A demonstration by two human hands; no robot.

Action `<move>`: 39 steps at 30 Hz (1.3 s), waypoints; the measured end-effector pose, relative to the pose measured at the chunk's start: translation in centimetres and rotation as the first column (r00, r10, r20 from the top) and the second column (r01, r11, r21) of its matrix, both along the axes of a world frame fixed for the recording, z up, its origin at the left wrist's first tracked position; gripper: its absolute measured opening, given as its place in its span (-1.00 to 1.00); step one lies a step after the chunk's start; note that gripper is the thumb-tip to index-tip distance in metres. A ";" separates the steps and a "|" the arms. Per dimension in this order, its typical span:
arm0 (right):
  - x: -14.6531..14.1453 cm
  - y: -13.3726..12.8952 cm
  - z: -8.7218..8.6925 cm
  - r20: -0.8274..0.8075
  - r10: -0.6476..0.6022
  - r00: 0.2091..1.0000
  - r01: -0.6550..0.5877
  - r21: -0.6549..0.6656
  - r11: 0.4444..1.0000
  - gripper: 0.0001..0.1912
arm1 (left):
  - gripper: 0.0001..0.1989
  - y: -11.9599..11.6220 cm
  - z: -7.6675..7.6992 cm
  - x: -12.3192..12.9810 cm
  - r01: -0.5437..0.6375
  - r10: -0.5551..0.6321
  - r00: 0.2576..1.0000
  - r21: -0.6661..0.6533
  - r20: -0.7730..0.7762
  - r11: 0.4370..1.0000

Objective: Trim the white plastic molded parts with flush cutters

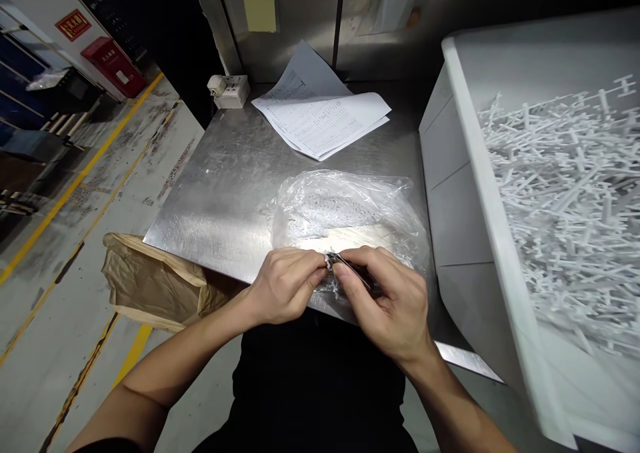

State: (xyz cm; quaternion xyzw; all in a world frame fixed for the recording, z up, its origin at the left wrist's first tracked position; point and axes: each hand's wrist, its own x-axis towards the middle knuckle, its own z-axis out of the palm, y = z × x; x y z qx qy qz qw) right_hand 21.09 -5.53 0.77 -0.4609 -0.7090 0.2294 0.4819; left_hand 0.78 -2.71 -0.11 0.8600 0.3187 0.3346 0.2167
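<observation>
My left hand (pixel 291 283) is closed in a pinch on a small white plastic sprue (pixel 335 284), which dangles slightly below the fingertips. Closed around a slim dark metal hand tool (pixel 356 270), my right hand (pixel 390 300) brings its tip up against the sprue. Whether the tool is tweezers or small snips cannot be made out, as the fingers cover most of it. Just beyond both hands, a clear plastic bag (pixel 345 203) lies on the metal table (pixel 220 186), with many tiny specks or parts on it or in it.
A large white bin (pixel 463 166) heaped with white plastic sprues (pixel 585 206) stands at the right. Printed papers (pixel 325 116) and a power socket (pixel 233 92) sit at the back. An open brown paper bag (pixel 155 283) is by the table's left front edge.
</observation>
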 end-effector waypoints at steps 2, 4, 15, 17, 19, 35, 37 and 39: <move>0.0 0.0 0.0 0.006 -0.001 1.000 0.001 0.015 1.000 -0.95 | -0.78 0.0 0.0 0.0 0.000 0.000 1.000 0.003 -0.003 1.000; -0.1 0.0 0.0 0.012 0.000 1.000 0.000 0.023 1.000 -0.95 | -0.78 0.0 0.0 0.1 0.005 -0.005 1.000 0.001 0.000 1.000; 0.0 0.1 0.0 0.019 0.006 1.000 -0.007 0.036 0.999 -0.95 | -0.78 -0.1 -0.1 0.1 -0.006 0.006 1.000 0.013 -0.012 1.000; 0.0 0.0 -0.1 0.018 0.006 1.000 -0.006 0.031 0.999 -0.94 | -0.78 -0.1 -0.1 0.2 -0.008 0.009 1.000 0.028 -0.020 1.000; 0.1 0.0 -0.1 0.020 0.003 1.000 -0.003 0.021 1.000 -0.93 | -0.78 -0.1 -0.1 0.3 -0.013 0.015 0.999 0.053 -0.029 0.999; 0.0 -0.1 0.1 -0.027 -0.015 1.000 0.013 -0.067 0.998 -0.89 | -0.79 -0.5 -0.5 0.6 -0.063 0.090 0.989 0.216 -0.119 0.974; 0.0 -0.1 0.1 -0.047 -0.038 0.998 0.032 -0.118 0.992 -0.88 | -0.79 -0.5 -0.5 0.7 -0.067 0.100 0.986 0.231 -0.134 0.971; 0.0 0.0 0.1 -0.072 -0.060 0.996 0.046 -0.183 0.982 -0.85 | -0.80 -0.6 -0.4 0.9 -0.073 0.113 0.982 0.250 -0.149 0.966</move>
